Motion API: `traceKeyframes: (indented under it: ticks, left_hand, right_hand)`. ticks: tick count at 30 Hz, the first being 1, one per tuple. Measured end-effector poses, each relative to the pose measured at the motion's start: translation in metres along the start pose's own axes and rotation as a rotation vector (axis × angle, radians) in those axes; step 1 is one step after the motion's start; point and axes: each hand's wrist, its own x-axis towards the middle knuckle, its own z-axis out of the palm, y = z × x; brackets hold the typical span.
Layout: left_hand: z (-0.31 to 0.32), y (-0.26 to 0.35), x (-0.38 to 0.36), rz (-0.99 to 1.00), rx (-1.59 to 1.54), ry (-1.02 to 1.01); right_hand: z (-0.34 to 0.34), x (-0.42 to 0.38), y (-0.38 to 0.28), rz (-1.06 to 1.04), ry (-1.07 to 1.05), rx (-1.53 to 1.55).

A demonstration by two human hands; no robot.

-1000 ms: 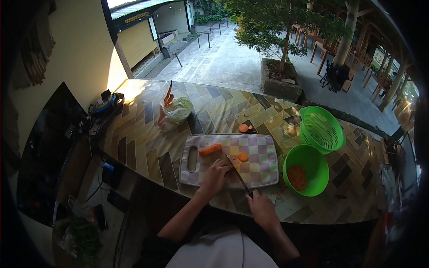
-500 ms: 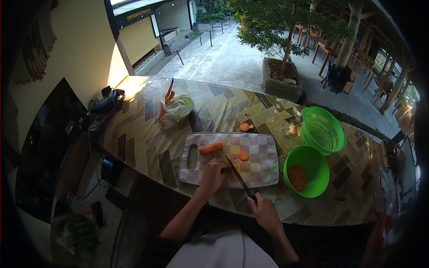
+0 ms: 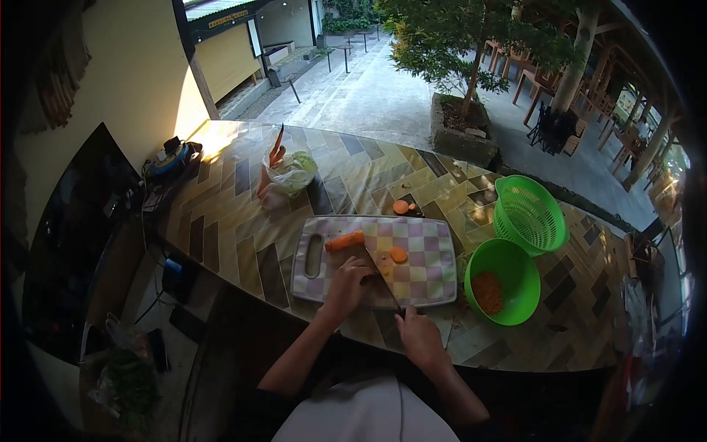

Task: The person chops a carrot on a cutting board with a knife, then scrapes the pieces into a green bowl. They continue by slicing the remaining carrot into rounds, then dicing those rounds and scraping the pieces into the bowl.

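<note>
My right hand (image 3: pixel 421 340) is wrapped round the handle of a kitchen knife (image 3: pixel 384 279), whose blade slants over the checkered cutting board (image 3: pixel 427 287). Just left of the blade, my left hand (image 3: pixel 349 286) rests on the board with its fingers curled together; whatever is under them is hidden. A thick carrot piece (image 3: pixel 345 241) lies beyond my left fingers, near the board's handle slot. To the right of the blade are a round carrot slice (image 3: pixel 398 255) and a few small bits.
Carrot ends (image 3: pixel 401 207) lie behind the board. A plastic bag (image 3: pixel 293 174) with carrots stands at the back left. On the right, a green bowl (image 3: pixel 521 283) contains chopped orange pieces, with a green colander (image 3: pixel 526 214) behind it. The tiled table (image 3: pixel 250 221) ends close to my body.
My right hand has moved slightly left, bringing the knife's blade closer to my left fingers and the carrot piece. My left hand stays nearly in place, and the view has shifted a little.
</note>
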Motion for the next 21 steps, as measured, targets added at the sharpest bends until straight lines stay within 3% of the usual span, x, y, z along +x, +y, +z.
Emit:
traceKeyframes:
  ticks: [7,10,15,18,21]
  left_hand:
    - [0.008,0.002,-0.004,0.002,0.042,0.096]
    - [0.007,0.001,-0.002,0.034,0.044,0.119]
    - [-0.01,0.016,0.007,-0.069,-0.008,0.174]
    - [-0.019,0.034,0.017,-0.017,-0.062,0.387]
    - [-0.021,0.022,0.022,0.108,-0.018,0.211]
  right_hand:
    - [-0.004,-0.001,0.024,-0.061,0.105,0.198]
    - [-0.022,-0.01,0.017,0.053,0.077,0.261]
    - [-0.004,-0.012,0.039,-0.031,0.225,0.185]
    - [-0.007,-0.013,0.037,-0.008,0.25,0.183]
    - [-0.009,-0.013,0.035,-0.002,0.247,0.184]
